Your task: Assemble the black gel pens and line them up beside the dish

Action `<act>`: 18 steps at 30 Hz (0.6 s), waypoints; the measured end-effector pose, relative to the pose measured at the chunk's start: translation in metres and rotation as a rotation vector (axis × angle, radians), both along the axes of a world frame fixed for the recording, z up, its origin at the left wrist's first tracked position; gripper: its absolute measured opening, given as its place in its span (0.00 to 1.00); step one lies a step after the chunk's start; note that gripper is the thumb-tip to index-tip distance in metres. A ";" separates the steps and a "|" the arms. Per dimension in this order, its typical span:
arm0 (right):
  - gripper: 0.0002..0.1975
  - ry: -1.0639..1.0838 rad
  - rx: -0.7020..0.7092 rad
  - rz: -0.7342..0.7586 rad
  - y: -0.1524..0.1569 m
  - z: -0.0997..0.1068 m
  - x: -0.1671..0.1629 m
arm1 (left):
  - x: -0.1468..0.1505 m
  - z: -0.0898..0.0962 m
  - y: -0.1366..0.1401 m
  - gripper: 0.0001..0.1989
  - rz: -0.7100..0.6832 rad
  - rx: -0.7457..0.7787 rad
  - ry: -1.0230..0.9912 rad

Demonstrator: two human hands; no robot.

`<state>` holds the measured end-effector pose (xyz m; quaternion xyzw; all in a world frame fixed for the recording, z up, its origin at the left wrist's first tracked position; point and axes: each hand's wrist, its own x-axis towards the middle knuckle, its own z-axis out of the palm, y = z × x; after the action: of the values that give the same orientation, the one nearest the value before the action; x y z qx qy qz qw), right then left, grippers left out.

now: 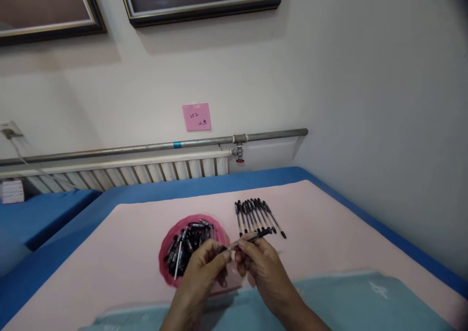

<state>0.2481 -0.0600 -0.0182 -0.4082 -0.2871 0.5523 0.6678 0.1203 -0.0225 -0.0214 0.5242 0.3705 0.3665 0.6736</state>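
Between my two hands is a pen (252,238) with a clear barrel and dark ends, tilted up to the right. The fingertips of my left hand (206,267) pinch its lower left end. Farther up the barrel, my right hand (265,267) grips it between thumb and fingers. Just left of the hands sits a pink basket (163,253) with a scalloped rim, heaped with pen parts (188,241); my left hand covers part of it. Beyond my right hand, several pens (258,214) lie side by side in a row, black ends pointing away.
A pink sheet (120,253) covers the blue table (204,187), with a teal cloth (340,297) along the near edge. Behind stand a radiator (164,172), a pipe (146,150) and a valve (239,153). A pink note (196,117) is on the wall.
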 end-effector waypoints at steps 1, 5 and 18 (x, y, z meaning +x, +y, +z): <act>0.13 -0.013 0.001 -0.005 0.000 0.000 0.001 | 0.000 0.001 0.000 0.20 -0.008 -0.020 0.003; 0.13 -0.058 -0.004 -0.006 0.000 0.002 0.003 | 0.005 0.003 -0.003 0.25 -0.080 -0.166 -0.012; 0.15 0.089 -0.130 0.013 0.008 0.001 0.012 | 0.016 0.008 -0.017 0.12 0.131 0.525 0.522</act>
<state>0.2605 -0.0519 -0.0169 -0.4240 -0.2234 0.5915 0.6484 0.1364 -0.0399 -0.0132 0.7300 0.4557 0.3454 0.3742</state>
